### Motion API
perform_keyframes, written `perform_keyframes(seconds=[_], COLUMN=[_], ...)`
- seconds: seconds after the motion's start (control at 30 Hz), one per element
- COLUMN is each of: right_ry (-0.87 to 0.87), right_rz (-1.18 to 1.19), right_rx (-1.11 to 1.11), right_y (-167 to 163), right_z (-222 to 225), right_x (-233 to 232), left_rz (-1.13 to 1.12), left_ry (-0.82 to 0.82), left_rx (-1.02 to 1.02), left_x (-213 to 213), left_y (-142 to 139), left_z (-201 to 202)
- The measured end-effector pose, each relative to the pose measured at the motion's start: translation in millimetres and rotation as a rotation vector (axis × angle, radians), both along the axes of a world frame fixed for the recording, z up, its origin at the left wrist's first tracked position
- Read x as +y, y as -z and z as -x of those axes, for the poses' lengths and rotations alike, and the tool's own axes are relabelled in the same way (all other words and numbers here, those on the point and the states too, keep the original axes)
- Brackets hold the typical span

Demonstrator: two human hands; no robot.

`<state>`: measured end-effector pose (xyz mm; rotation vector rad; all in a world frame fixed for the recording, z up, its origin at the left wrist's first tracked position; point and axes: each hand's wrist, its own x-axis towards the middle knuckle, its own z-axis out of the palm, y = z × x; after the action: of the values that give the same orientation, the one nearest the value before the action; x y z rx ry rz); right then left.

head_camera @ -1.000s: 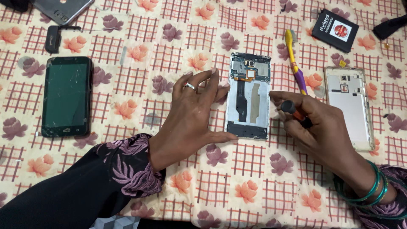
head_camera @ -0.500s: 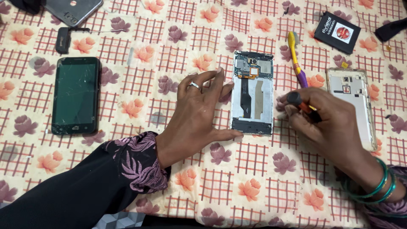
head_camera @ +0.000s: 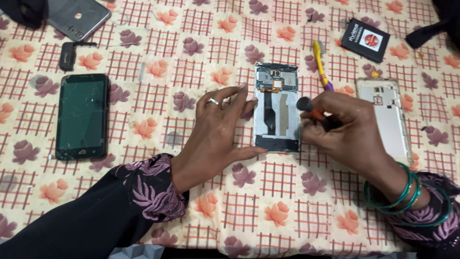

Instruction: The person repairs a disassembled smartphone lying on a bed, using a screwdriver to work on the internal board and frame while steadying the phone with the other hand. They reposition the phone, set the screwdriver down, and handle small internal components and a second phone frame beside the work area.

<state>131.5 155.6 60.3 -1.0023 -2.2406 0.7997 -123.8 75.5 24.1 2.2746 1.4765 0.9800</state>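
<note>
An opened phone point(head_camera: 276, 106) lies face down in the middle of the cloth, its circuit board and flat cables showing. My left hand point(head_camera: 218, 134) rests flat beside it, fingers spread, with thumb and fingertips touching its left edge. A ring sits on one finger. My right hand point(head_camera: 346, 130) grips a small screwdriver point(head_camera: 311, 110) with a black and orange handle, held at the phone's right edge. Its tip is hidden under my fingers.
A dark phone with a cracked screen point(head_camera: 82, 116) lies at the left. A white back cover point(head_camera: 387, 117) lies right of my right hand. Farther back lie a yellow and purple toothbrush point(head_camera: 321, 64), a black battery point(head_camera: 365, 40), a grey phone shell point(head_camera: 76, 17) and a small black part point(head_camera: 68, 55).
The view has shifted slightly. My right hand with the screwdriver has moved a little closer to the opened phone's right edge. My left hand has stayed in place.
</note>
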Motion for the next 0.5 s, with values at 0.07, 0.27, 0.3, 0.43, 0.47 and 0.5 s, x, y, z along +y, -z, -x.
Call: perform_keyframes(seconds=[0.07,0.27,0.3,0.43,0.47,0.5], right_ry=[-0.001,-0.034,-0.036,-0.05,-0.055,-0.06], right_rz=[0.017,-0.027,-0.019,-0.012,-0.024,-0.036], right_rx=[-0.011,-0.02,-0.024,-0.044,-0.058,-0.073], right_y=[0.1,0.3,0.5,2.2,2.7,3.1], right_z=[0.7,1.3,1.6,2.9,3.0,3.2], right_x=[-2.9,-8.1,-8.5,-6.6,-6.3,-5.7], left_rz=[-0.002,-0.009,-0.021,-0.034,-0.027,-0.02], left_ry=[-0.002,-0.002,-0.007,-0.004,-0.009,-0.013], left_rx=[0.0,0.011,0.018,0.034,0.035,0.035], left_x=[-1.0,-2.3,-2.7,-2.7,-2.9,-3.0], left_y=[-0.8,-0.5,0.0,2.1,2.5,2.7], left_z=[1.2,5.2,6.2,8.8,9.1,9.2])
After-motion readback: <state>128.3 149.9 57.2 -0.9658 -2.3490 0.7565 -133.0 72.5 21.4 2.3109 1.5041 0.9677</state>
